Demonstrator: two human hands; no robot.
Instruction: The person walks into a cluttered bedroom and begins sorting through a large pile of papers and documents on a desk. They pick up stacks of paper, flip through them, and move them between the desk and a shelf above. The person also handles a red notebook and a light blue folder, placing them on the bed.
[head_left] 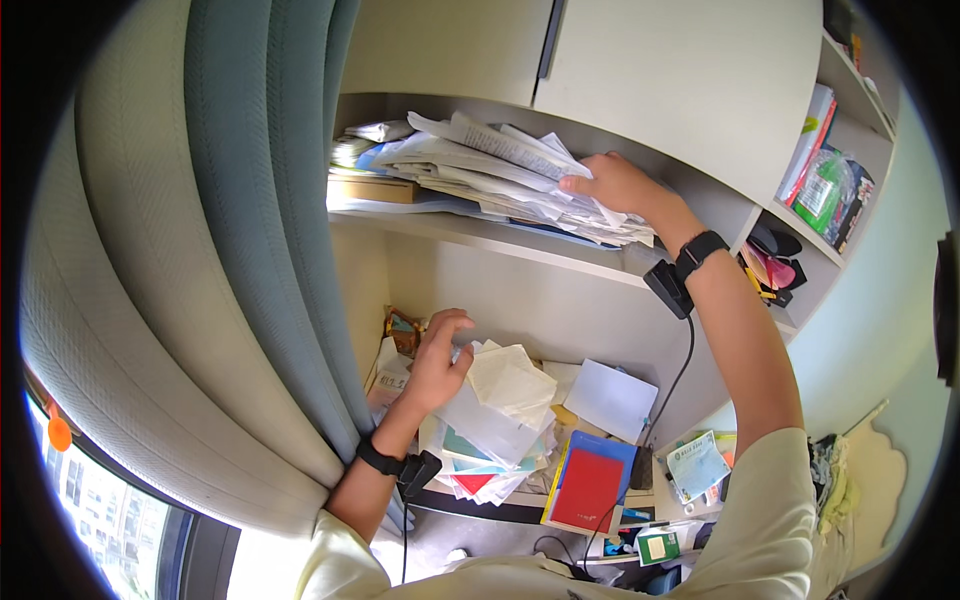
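Note:
A thick, uneven stack of papers point(470, 165) lies on the open shelf under the cupboard doors. My right hand point(610, 185) reaches up to its right end, with the thumb on the top sheets and the fingers curled over their edge. Lower down, my left hand point(440, 360) hovers at the left side of a loose paper pile point(495, 410) on the desk. Its fingers are bent but apart, holding nothing. Pale sheets top that pile, and coloured ones show beneath. Both wrists wear black straps with small black boxes and cables.
A red booklet point(588, 490) on a blue folder and a white sheet point(610, 400) lie right of the pile. Long curtains point(230, 250) hang at left. Side shelves point(815, 235) at right hold a green-wrapped item. An open drawer point(655, 545) shows below.

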